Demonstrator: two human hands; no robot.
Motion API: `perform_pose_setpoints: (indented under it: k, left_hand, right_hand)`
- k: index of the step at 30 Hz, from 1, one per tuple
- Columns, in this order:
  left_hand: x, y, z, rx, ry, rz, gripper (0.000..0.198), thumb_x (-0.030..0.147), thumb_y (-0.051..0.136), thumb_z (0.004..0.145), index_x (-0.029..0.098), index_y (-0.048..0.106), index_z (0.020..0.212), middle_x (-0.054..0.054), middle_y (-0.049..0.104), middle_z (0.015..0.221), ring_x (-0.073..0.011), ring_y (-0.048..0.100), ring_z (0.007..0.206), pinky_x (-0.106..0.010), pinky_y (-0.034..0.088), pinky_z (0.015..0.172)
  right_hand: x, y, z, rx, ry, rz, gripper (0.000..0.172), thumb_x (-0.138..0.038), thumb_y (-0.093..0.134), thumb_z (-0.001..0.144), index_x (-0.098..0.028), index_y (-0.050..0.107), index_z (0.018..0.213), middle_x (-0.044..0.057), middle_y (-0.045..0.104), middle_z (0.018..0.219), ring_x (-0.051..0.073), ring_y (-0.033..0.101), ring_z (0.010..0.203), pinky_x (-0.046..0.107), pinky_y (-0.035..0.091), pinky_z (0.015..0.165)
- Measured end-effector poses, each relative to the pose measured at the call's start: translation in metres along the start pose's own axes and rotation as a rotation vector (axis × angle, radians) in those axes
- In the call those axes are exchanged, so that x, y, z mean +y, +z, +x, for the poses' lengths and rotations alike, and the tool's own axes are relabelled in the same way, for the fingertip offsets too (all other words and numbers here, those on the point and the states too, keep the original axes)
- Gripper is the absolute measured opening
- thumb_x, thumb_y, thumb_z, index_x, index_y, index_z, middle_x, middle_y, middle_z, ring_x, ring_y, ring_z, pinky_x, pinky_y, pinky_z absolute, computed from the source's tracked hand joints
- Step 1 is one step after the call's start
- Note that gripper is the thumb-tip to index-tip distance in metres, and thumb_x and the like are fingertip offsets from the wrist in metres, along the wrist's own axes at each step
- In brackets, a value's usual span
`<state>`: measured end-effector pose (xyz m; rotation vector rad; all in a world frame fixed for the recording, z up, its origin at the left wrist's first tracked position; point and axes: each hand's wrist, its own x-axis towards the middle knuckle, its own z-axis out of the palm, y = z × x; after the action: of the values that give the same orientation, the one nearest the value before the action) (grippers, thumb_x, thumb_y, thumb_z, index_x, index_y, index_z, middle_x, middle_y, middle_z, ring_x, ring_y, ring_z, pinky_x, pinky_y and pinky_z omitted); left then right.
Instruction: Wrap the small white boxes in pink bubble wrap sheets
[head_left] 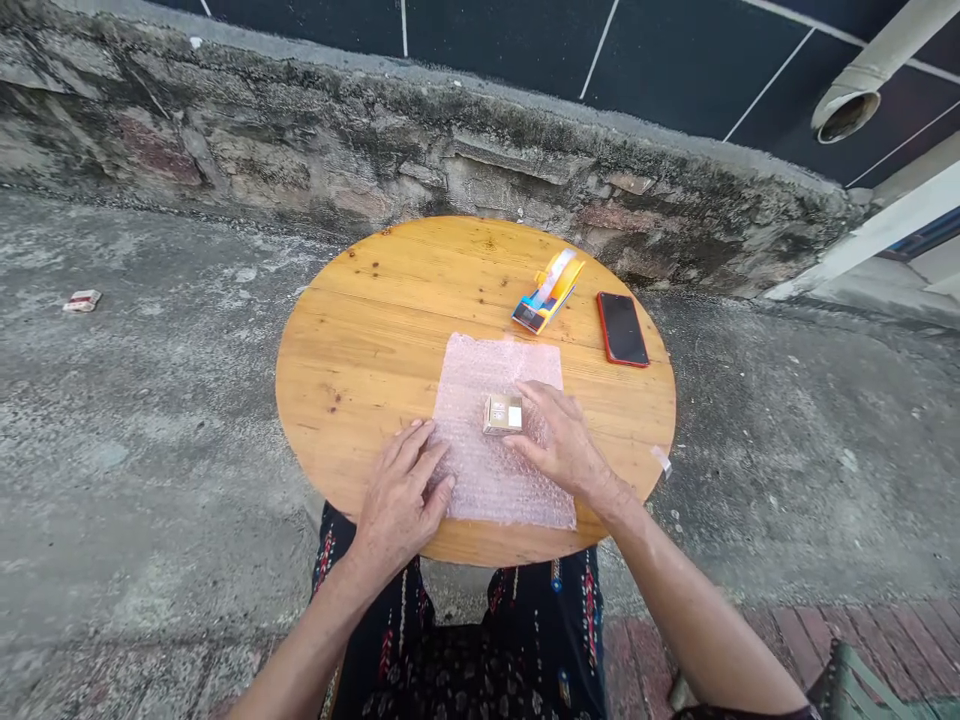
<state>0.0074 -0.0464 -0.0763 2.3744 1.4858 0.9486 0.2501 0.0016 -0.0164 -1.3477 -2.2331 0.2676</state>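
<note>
A sheet of pink bubble wrap [487,375] lies flat on a round wooden table [360,340]. A small gold box [502,413] sits near the sheet's middle. My left hand [401,495] rests flat at the sheet's left edge, fingers stretched out and touching the wrap. My right hand [559,440] lies on the sheet just right of the box, fingers open, with the fingertips touching the box's right side. Neither hand holds anything.
A yellow tape dispenser [549,291] and a red-cased phone [622,328] lie at the table's far right. A short strip of tape [661,460] sticks at the right rim. A rough stone wall [300,160] runs behind; concrete ground surrounds the table.
</note>
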Motion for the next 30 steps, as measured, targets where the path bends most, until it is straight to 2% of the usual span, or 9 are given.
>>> perform_pose_setpoints:
  k: [2, 4, 5, 8, 11, 16, 20, 26, 30]
  left_hand:
    - [0.0, -0.002, -0.001, 0.024, -0.019, -0.054, 0.032, 0.024, 0.054, 0.09, 0.017, 0.056, 0.121, -0.014, 0.049, 0.138, -0.0309, 0.043, 0.132, -0.053, 0.04, 0.108]
    - [0.001, -0.007, -0.004, 0.066, -0.044, -0.122, 0.031, 0.022, 0.054, 0.09, 0.019, 0.056, 0.121, -0.012, 0.052, 0.135, -0.0287, 0.046, 0.13, -0.051, 0.041, 0.108]
    - [0.002, -0.01, -0.006, 0.087, -0.053, -0.149, 0.03, 0.021, 0.054, 0.09, 0.02, 0.057, 0.12, -0.01, 0.055, 0.13, -0.0274, 0.048, 0.128, -0.05, 0.042, 0.107]
    - [0.006, -0.018, -0.016, 0.108, -0.042, -0.168, 0.023, 0.017, 0.055, 0.09, 0.022, 0.061, 0.111, -0.007, 0.062, 0.112, -0.0242, 0.054, 0.116, -0.047, 0.046, 0.102]
    - [0.014, -0.024, -0.026, 0.084, 0.018, -0.155, 0.02, 0.014, 0.057, 0.088, 0.023, 0.062, 0.105, -0.005, 0.063, 0.102, -0.0229, 0.056, 0.108, -0.044, 0.048, 0.096]
    - [0.029, -0.025, -0.034, 0.006, 0.103, -0.151, 0.021, 0.011, 0.058, 0.087, 0.021, 0.062, 0.105, -0.006, 0.062, 0.102, -0.0225, 0.055, 0.108, -0.042, 0.049, 0.095]
    - [0.037, -0.022, -0.032, -0.059, 0.13, -0.115, 0.022, 0.014, 0.06, 0.087, 0.021, 0.061, 0.107, -0.007, 0.062, 0.109, -0.0243, 0.053, 0.112, -0.045, 0.048, 0.097]
    - [0.044, -0.017, -0.025, -0.093, 0.17, -0.069, 0.021, 0.018, 0.06, 0.087, 0.021, 0.06, 0.108, -0.008, 0.061, 0.113, -0.0259, 0.053, 0.113, -0.046, 0.047, 0.096]
    - [0.045, -0.016, -0.019, -0.113, 0.153, -0.085, 0.021, 0.02, 0.06, 0.087, 0.021, 0.061, 0.108, -0.008, 0.062, 0.111, -0.0252, 0.053, 0.111, -0.045, 0.047, 0.095]
  right_hand:
    - [-0.005, -0.011, -0.017, 0.029, 0.012, 0.034, 0.034, -0.031, 0.063, 0.087, -0.023, 0.057, 0.119, 0.008, 0.066, 0.117, 0.024, 0.059, 0.111, 0.043, 0.043, 0.094]
    - [-0.011, -0.02, -0.039, -0.028, -0.003, 0.081, 0.014, -0.025, 0.059, 0.09, -0.023, 0.063, 0.103, 0.004, 0.07, 0.101, 0.02, 0.063, 0.097, 0.038, 0.045, 0.087]
    - [-0.014, -0.023, -0.05, -0.086, -0.014, 0.092, 0.009, -0.024, 0.057, 0.091, -0.023, 0.064, 0.098, 0.002, 0.07, 0.096, 0.018, 0.064, 0.092, 0.036, 0.045, 0.084]
    - [-0.023, -0.022, -0.08, -0.24, -0.052, 0.04, 0.009, -0.023, 0.057, 0.092, -0.023, 0.065, 0.096, 0.001, 0.07, 0.095, 0.018, 0.062, 0.089, 0.036, 0.043, 0.082]
    - [-0.031, -0.016, -0.096, -0.29, -0.098, -0.095, 0.013, -0.022, 0.057, 0.091, -0.022, 0.065, 0.102, 0.003, 0.068, 0.1, 0.02, 0.059, 0.091, 0.038, 0.041, 0.083]
    - [-0.037, -0.007, -0.096, -0.301, -0.177, -0.345, 0.009, -0.015, 0.055, 0.089, -0.019, 0.063, 0.091, 0.005, 0.066, 0.091, 0.021, 0.055, 0.084, 0.038, 0.038, 0.077]
    - [-0.038, -0.001, -0.092, -0.282, -0.219, -0.413, 0.01, -0.013, 0.054, 0.088, -0.017, 0.06, 0.083, 0.006, 0.064, 0.085, 0.021, 0.053, 0.08, 0.038, 0.036, 0.075]
    - [-0.033, 0.004, -0.091, -0.215, -0.155, -0.334, 0.013, -0.013, 0.053, 0.088, -0.018, 0.06, 0.078, 0.005, 0.062, 0.079, 0.02, 0.054, 0.078, 0.036, 0.036, 0.075]
    - [-0.028, -0.014, -0.076, -0.13, -0.052, -0.145, 0.01, -0.018, 0.054, 0.091, -0.02, 0.064, 0.092, 0.003, 0.066, 0.09, 0.019, 0.058, 0.084, 0.035, 0.038, 0.078]
